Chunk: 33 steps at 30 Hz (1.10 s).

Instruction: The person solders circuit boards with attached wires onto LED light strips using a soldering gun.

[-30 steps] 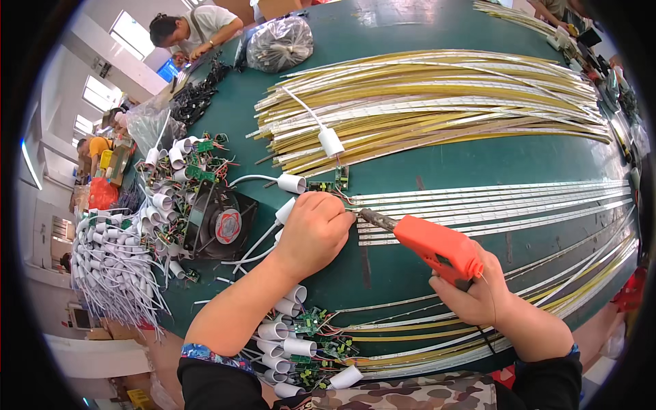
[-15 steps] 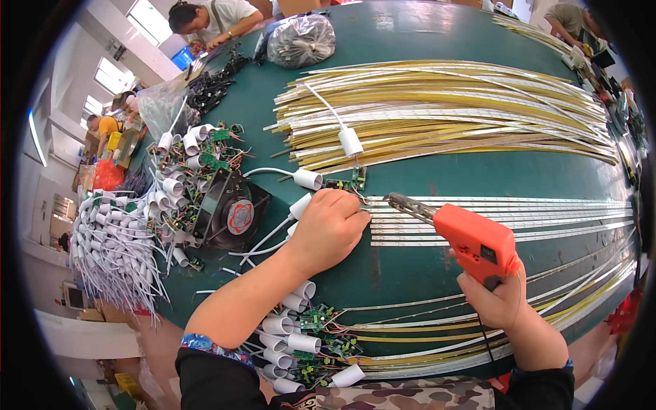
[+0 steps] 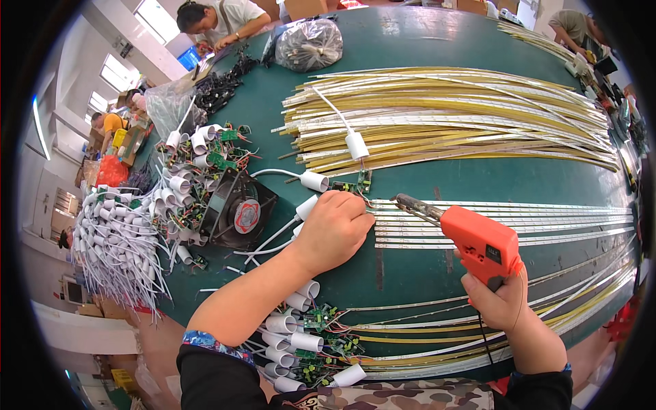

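My right hand (image 3: 502, 297) is wrapped round the grip of a red soldering gun (image 3: 482, 242). Its dark metal tip points left, over the near ends of several white LED strips (image 3: 506, 222) laid side by side. My left hand (image 3: 335, 229) is closed in a pinch at the left ends of those strips. What its fingers hold is hidden beneath them. Just beyond it lie small green circuit boards (image 3: 364, 180) with thin wires. Joined to these are white lamp caps with cords: one cap (image 3: 315, 181) left of the boards, another cap (image 3: 356, 145) farther back.
A black fan (image 3: 239, 210) stands left of my forearm, beside heaped white caps (image 3: 113, 236). Yellow and white strips (image 3: 444, 116) are piled across the green table (image 3: 424, 34). Finished-looking strips (image 3: 424, 338) with caps lie close to me. People work at the far edge.
The whole view has shifted slightly, so things sit a little lower and to the right. Both hands keep nearly the same pose, the soldering gun still in the right one.
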Tool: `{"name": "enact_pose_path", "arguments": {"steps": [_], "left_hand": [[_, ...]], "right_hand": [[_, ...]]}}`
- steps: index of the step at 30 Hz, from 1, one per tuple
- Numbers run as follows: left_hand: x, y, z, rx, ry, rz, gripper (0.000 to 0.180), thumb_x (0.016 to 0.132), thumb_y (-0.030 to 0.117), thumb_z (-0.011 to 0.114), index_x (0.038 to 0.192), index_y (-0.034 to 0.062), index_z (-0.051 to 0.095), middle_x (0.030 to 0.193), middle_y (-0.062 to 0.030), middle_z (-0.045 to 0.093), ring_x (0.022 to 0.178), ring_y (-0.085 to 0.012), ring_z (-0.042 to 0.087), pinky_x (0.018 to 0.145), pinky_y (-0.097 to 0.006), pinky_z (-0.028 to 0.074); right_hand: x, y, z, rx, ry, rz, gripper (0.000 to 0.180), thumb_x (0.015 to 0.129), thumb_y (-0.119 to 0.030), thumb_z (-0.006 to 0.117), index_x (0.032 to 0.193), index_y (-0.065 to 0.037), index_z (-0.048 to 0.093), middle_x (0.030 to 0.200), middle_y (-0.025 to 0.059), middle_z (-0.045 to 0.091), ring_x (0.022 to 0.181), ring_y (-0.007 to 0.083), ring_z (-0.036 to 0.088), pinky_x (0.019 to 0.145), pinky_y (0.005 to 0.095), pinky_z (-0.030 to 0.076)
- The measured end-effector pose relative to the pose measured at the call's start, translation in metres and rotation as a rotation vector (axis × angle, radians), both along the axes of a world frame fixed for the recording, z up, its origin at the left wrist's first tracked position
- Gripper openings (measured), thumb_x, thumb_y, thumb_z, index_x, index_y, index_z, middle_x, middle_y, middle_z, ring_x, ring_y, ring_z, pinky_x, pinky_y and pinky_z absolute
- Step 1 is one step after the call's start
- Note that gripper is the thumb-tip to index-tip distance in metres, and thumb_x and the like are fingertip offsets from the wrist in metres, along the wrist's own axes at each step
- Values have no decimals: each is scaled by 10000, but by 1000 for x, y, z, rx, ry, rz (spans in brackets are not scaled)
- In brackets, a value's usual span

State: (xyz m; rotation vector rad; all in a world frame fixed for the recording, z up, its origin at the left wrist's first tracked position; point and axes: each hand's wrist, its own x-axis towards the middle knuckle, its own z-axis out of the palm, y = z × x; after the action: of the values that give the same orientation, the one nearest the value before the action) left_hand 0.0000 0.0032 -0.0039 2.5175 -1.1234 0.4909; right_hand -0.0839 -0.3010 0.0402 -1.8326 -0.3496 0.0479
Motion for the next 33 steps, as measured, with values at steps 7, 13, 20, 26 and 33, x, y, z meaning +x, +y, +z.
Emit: {"name": "enact_pose_path", "arguments": {"steps": [7,13,20,26,33], "left_hand": [[0,0,0,4,-1,-1,197,696,6,719,880,78,720,883,-43,609,914,-267,615,844,-415,467],[1,0,1,21,0,-3,183,701,9,717,871,78,724,878,-41,612,911,-262,616,844,-412,466],[-1,0,5,27,2,-5,205,705,10,712,900,73,727,895,-45,623,921,-266,619,851,-412,464],[-14,11,73,-179,-12,51,240,745,17,705,980,62,707,991,-99,665,981,-290,646,865,-399,509],[-94,-70,187,-746,-180,57,300,940,4,449,1200,-11,598,1027,-117,613,940,-213,586,864,-276,464]], "right_hand": [[0,-1,-1,20,-31,1,508,837,-41,621,1333,26,536,1170,112,684,999,135,614,906,314,485],[-2,0,0,37,33,-18,519,836,-36,617,1343,30,524,1178,120,680,1000,134,609,896,309,484],[-2,-2,-1,-9,-18,-18,524,830,-38,622,1340,30,522,1168,123,680,1006,147,616,903,319,488],[-1,-8,-4,6,-15,-47,531,828,-34,626,1344,26,514,1164,122,680,1024,151,619,900,330,500],[-9,-5,9,173,216,-134,505,844,22,610,1339,30,511,1202,147,656,913,128,624,764,273,529]]}}
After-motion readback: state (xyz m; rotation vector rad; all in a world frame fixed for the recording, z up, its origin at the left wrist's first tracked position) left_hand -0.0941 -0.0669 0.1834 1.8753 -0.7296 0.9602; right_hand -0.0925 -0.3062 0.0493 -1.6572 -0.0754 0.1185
